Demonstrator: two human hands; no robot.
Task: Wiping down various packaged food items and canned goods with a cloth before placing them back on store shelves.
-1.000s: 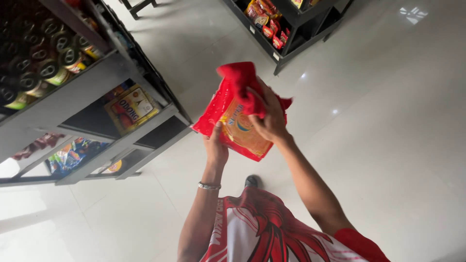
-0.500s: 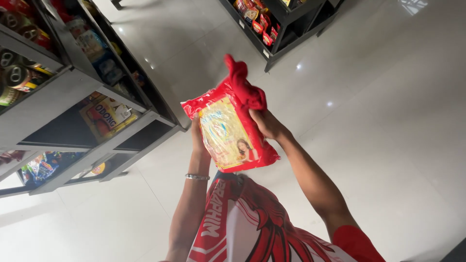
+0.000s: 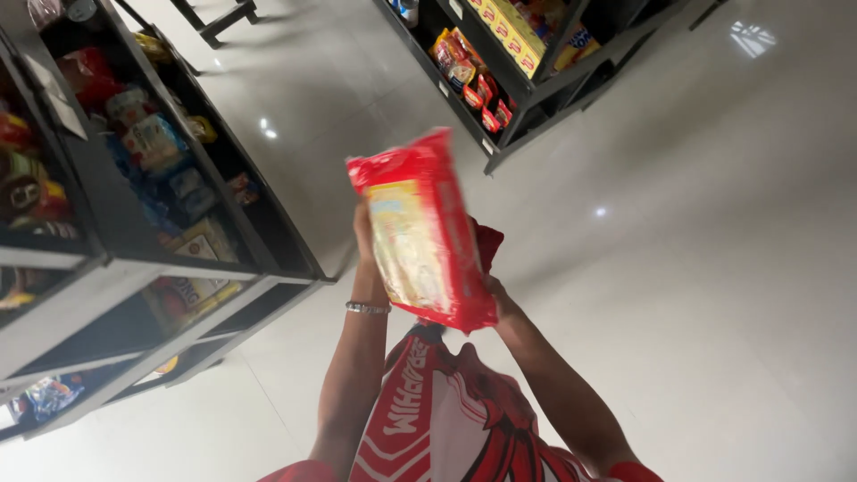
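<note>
behind the red snack packet [image 3: 420,234], left hand [image 3: 362,234] with fingers closed on its far edge, mostly hidden. right hand [image 3: 496,295] under the packet's lower corner, fingers gripping it along with a red cloth [image 3: 486,243]. packet held upright, chest-high, above the pale tiled floor [image 3: 714,268]. left of the packet, a dark stocked shelf [image 3: 178,214]; beyond the packet, another shelf [image 3: 527,80].
</note>
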